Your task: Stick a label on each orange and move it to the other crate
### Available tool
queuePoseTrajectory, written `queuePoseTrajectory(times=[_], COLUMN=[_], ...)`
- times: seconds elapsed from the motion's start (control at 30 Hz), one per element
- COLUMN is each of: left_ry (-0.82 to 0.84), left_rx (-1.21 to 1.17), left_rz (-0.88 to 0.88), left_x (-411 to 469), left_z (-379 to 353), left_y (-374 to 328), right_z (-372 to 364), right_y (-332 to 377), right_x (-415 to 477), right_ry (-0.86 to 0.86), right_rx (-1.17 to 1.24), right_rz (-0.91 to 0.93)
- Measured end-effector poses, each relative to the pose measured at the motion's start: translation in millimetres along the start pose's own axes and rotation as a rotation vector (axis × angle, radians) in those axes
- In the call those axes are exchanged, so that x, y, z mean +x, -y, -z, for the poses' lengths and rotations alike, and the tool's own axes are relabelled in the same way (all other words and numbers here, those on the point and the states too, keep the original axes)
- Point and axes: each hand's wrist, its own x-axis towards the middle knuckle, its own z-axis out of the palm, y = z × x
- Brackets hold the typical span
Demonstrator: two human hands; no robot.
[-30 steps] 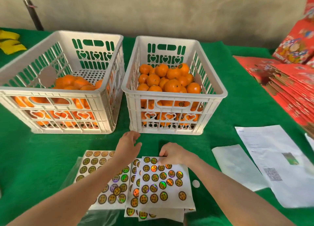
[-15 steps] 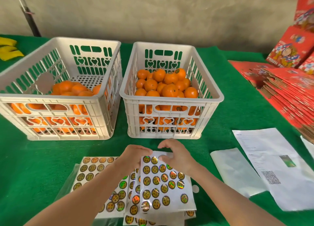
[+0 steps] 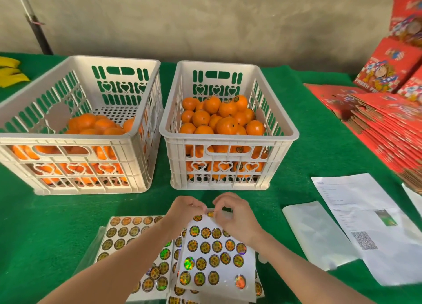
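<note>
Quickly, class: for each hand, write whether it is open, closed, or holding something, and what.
The left hand pinches the top edge of the label sheet.
The right hand pinches one label at that same edge.

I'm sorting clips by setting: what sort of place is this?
Probably a fruit packing station: white crates of oranges, hologram sticker sheets and stacked flat red fruit cartons on a green-covered table.

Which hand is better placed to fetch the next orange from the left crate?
Probably left. The left hand only holds the top edge of the sticker sheet and lies nearer the left crate; the right hand is busy pinching a label.
</note>
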Motion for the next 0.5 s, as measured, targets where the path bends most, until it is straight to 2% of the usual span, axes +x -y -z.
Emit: queuePoseTrajectory(times=[0.13,0.2,0.27,0.4,0.5], left_ry=[0.036,0.014,-0.104,-0.348,-0.567], left_rx=[0.161,0.374,0.48,0.386,0.245], left_rz=[-0.083,-0.176,-0.316,-0.679,-0.761], left_x=[2,1,-6,-27,-36], left_z=[-1,0,9,62,120], left_y=[6,6,-5,-45,-73], right_z=[12,15,17,15,2], right_y=[10,20,34,76,113], right_x=[8,15,25,50,82], right_ry=[-0.094,-0.132,-0.158,-0.23,-0.272], right_rx=[0.234,0.278,0.321,0.351,0.364], right_rz=[-0.186,-0.179,-0.127,0.052,0.197])
